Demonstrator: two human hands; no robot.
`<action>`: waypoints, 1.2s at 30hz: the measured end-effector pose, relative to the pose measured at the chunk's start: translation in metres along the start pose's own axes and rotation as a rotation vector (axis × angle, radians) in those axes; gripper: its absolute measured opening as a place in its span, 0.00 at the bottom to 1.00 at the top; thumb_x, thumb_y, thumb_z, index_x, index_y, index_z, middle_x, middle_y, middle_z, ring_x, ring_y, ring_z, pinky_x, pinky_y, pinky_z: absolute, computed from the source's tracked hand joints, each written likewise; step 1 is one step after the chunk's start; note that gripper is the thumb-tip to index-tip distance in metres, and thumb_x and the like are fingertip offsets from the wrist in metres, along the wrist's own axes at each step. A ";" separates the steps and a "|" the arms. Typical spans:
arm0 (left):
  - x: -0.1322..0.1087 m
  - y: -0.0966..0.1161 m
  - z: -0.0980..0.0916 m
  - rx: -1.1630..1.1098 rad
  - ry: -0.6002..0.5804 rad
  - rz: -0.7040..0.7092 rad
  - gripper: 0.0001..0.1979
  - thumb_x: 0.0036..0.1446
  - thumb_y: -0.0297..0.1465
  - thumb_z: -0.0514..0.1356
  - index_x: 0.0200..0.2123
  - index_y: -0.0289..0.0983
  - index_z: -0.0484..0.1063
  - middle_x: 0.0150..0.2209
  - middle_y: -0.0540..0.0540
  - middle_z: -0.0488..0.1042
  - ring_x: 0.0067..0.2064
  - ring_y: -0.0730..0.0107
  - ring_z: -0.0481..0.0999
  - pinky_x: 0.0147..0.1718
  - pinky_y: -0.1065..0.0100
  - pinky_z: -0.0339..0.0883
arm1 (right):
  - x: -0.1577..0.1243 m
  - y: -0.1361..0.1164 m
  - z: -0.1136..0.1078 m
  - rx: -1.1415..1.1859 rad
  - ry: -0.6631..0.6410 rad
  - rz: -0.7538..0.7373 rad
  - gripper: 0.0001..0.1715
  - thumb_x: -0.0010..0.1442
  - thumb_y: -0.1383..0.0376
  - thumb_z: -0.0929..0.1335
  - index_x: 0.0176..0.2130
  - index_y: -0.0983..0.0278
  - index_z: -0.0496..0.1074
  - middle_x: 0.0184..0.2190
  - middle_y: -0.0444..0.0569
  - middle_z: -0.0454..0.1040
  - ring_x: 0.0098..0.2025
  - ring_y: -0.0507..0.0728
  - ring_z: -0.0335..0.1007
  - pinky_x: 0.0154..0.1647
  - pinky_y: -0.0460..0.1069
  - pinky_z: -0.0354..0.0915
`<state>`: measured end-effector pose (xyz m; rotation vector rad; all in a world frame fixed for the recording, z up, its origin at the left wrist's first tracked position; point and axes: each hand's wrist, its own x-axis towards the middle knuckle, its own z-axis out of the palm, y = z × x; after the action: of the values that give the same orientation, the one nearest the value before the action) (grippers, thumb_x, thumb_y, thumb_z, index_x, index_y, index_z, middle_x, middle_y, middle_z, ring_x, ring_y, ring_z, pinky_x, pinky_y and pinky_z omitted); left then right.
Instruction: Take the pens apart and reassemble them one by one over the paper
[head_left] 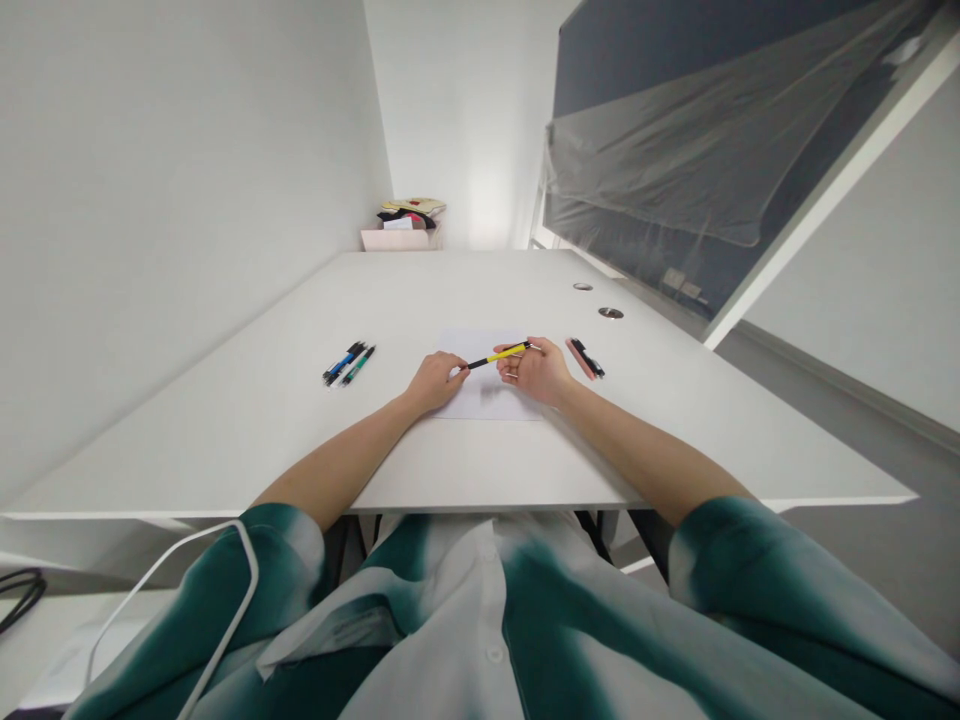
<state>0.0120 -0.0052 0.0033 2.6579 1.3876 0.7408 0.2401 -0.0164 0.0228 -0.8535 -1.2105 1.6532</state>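
Observation:
A yellow pen with black ends (499,355) is held level above a white sheet of paper (484,395) on the white table (300,420). My right hand (538,372) grips its right part between closed fingers. My left hand (436,380) pinches the black tip at its left end. Both hands hover just over the sheet, which carries a faint grey scribble.
Two pens, a blue one (343,362) and a green one (358,365), lie left of the sheet. A pink pen and a black pen (585,358) lie right of my right hand. Two cable holes (610,313) sit further back. A box with clutter (405,225) stands at the far end.

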 end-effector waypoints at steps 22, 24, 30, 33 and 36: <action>-0.001 0.002 -0.003 0.046 0.022 0.012 0.15 0.64 0.33 0.52 0.45 0.36 0.77 0.44 0.40 0.79 0.49 0.57 0.74 0.52 0.54 0.63 | 0.000 0.000 -0.002 -0.124 0.004 -0.053 0.38 0.57 0.40 0.54 0.39 0.65 0.73 0.30 0.56 0.76 0.34 0.61 0.70 0.38 0.54 0.66; 0.000 0.000 -0.003 0.052 0.020 0.007 0.15 0.63 0.33 0.52 0.44 0.36 0.77 0.44 0.41 0.80 0.49 0.57 0.74 0.52 0.54 0.63 | 0.000 0.000 -0.002 -0.116 -0.006 -0.046 0.36 0.57 0.42 0.55 0.40 0.66 0.74 0.31 0.57 0.77 0.34 0.61 0.71 0.38 0.54 0.66; -0.001 -0.008 -0.005 0.082 0.025 0.001 0.14 0.62 0.33 0.54 0.45 0.38 0.78 0.45 0.42 0.80 0.50 0.56 0.74 0.53 0.54 0.62 | -0.002 0.001 0.001 -0.159 -0.121 0.020 0.19 0.55 0.57 0.66 0.40 0.66 0.77 0.32 0.54 0.80 0.34 0.58 0.73 0.39 0.51 0.66; -0.003 -0.011 -0.009 0.132 0.019 0.021 0.14 0.61 0.33 0.54 0.45 0.40 0.78 0.46 0.42 0.80 0.52 0.55 0.73 0.53 0.52 0.61 | -0.002 0.003 0.004 -0.337 -0.191 0.009 0.17 0.50 0.64 0.70 0.42 0.65 0.77 0.33 0.52 0.81 0.33 0.55 0.73 0.37 0.49 0.65; -0.004 -0.011 -0.012 0.196 -0.002 0.064 0.13 0.61 0.32 0.55 0.43 0.40 0.79 0.46 0.42 0.80 0.52 0.54 0.72 0.54 0.51 0.59 | -0.002 0.008 0.008 -0.486 -0.220 -0.015 0.22 0.50 0.67 0.71 0.46 0.65 0.75 0.32 0.49 0.82 0.31 0.54 0.74 0.35 0.48 0.65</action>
<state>-0.0032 -0.0039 0.0099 2.8616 1.4522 0.6381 0.2322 -0.0221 0.0176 -0.9642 -1.8130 1.4886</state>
